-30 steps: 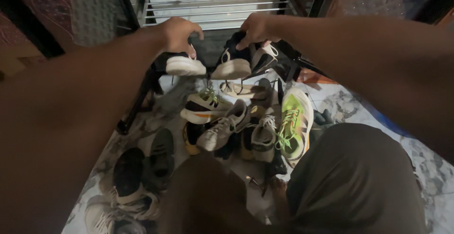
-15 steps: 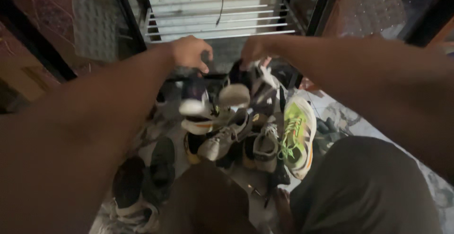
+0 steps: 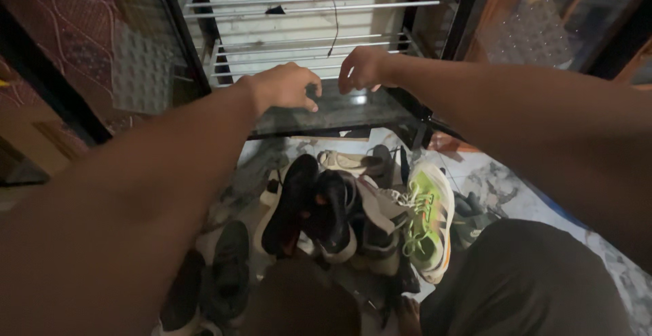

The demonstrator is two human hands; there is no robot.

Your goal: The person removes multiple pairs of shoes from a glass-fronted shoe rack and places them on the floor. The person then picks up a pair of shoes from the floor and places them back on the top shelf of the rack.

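Hovering over a dark shelf (image 3: 353, 112) of a wire rack (image 3: 312, 3), both empty | left hand (image 3: 285, 86) fingers loosely spread | right hand (image 3: 363, 68) fingers curled, holding nothing | black shoes (image 3: 312, 207) on floor below, beside a green sneaker (image 3: 428, 214).

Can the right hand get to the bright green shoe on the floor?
Probably yes. The right hand is empty and up by the wire shelf, and the green shoe lies uncovered at the pile's right edge below.
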